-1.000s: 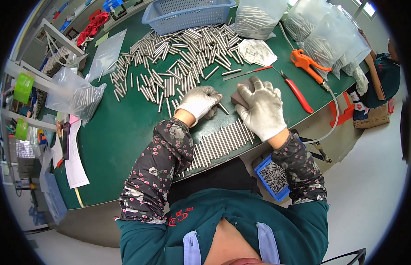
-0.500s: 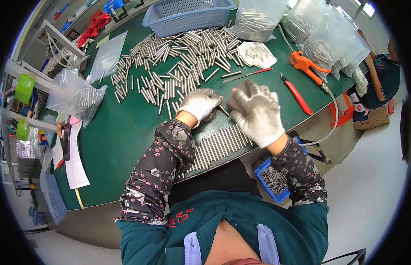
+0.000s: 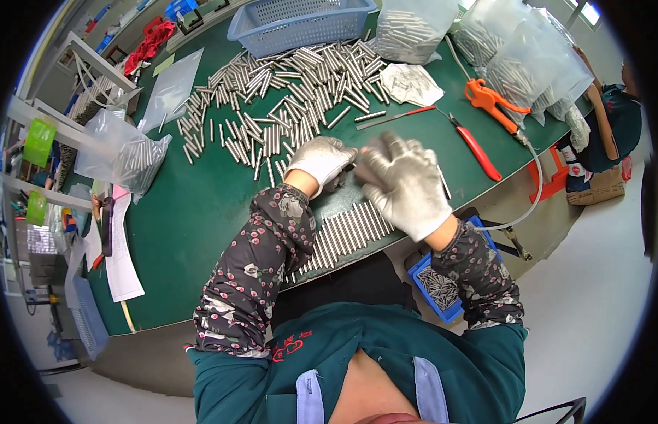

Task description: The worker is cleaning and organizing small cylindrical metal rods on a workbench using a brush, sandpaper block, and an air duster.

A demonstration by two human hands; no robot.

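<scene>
My left hand (image 3: 320,165), in a silver-grey glove with bare fingertips, is closed with its fingers curled; what lies in it is hidden. Close to its right is my right hand (image 3: 408,189), gloved alike, its thumb side and fingertips smeared by motion. A steel pin (image 3: 443,182) shows past the outer side of the right hand; whether that hand grips it is unclear. Below both hands, a row of steel pins (image 3: 336,237) lies side by side along the table's near edge. Beyond them spreads a loose heap of similar pins (image 3: 301,92).
The green table (image 3: 180,240) bears a blue basket (image 3: 301,32), bags of pins (image 3: 410,32), a crumpled white cloth (image 3: 411,85), a red-handled file (image 3: 396,118), red-handled pliers (image 3: 477,150) and an orange air gun (image 3: 491,102). Below stands a blue bin (image 3: 442,311). A co-worker (image 3: 615,127) is at right.
My right hand has shifted slightly left and down, nearer the left hand. The pin seen between the hands no longer shows there; one now shows at the right hand's outer side.
</scene>
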